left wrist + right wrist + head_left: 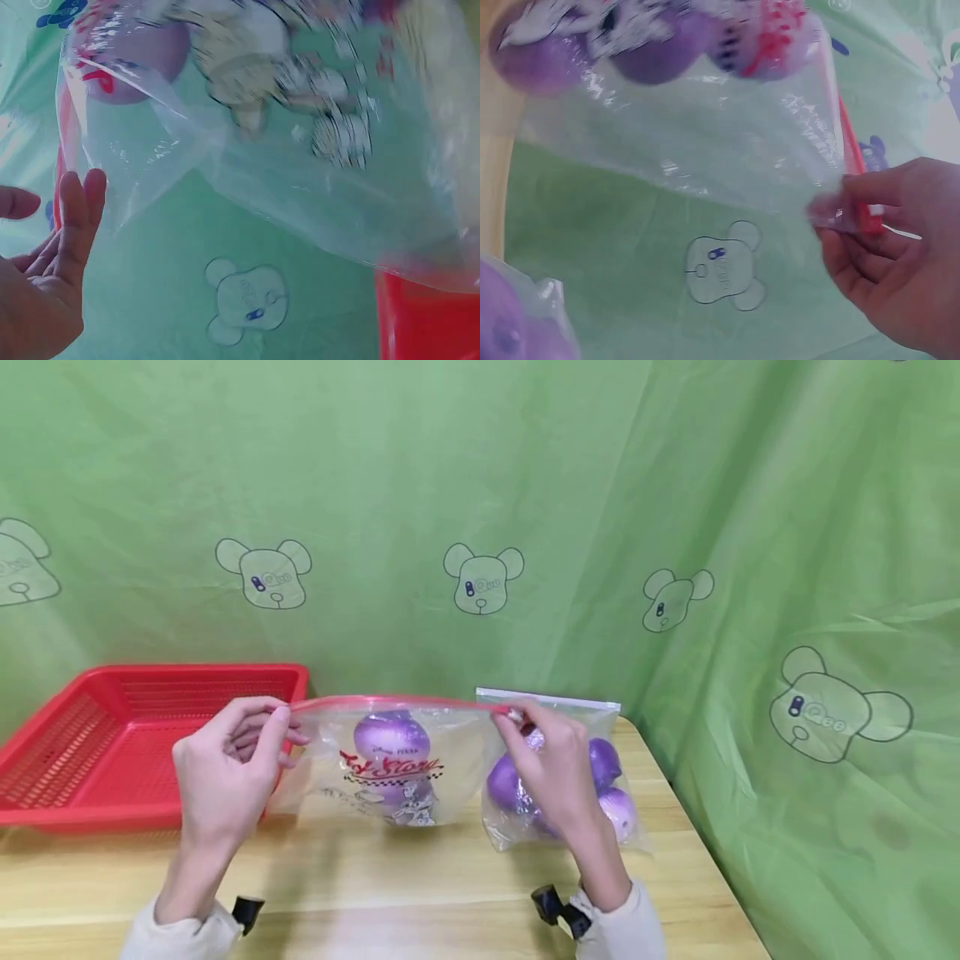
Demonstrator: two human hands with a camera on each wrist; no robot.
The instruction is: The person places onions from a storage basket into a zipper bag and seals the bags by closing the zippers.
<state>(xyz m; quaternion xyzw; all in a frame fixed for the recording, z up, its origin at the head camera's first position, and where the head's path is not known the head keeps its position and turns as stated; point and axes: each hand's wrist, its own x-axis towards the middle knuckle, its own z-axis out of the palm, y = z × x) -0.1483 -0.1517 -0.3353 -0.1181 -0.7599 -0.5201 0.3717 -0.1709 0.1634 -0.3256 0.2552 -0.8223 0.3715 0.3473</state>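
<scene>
In the head view both hands hold up a clear zip bag [465,768] with a red zip strip and "Toy Story" lettering. Its left top corner is at the thumb of my left hand [228,760], the other fingers loosely bent behind. My right hand [551,760] pinches the right end of the strip, plain in the right wrist view, where the hand [900,262] has the red strip between thumb and fingers. Shiny purple round things [664,45] lie inside the bag. In the left wrist view the left index fingertip is hidden.
A red plastic basket [97,817] stands at the left on the wooden table [390,893]. Behind the right hand is a second clear bag [495,835] with a white strip and several purple round things. A green curtain [375,468] hangs behind and at the right.
</scene>
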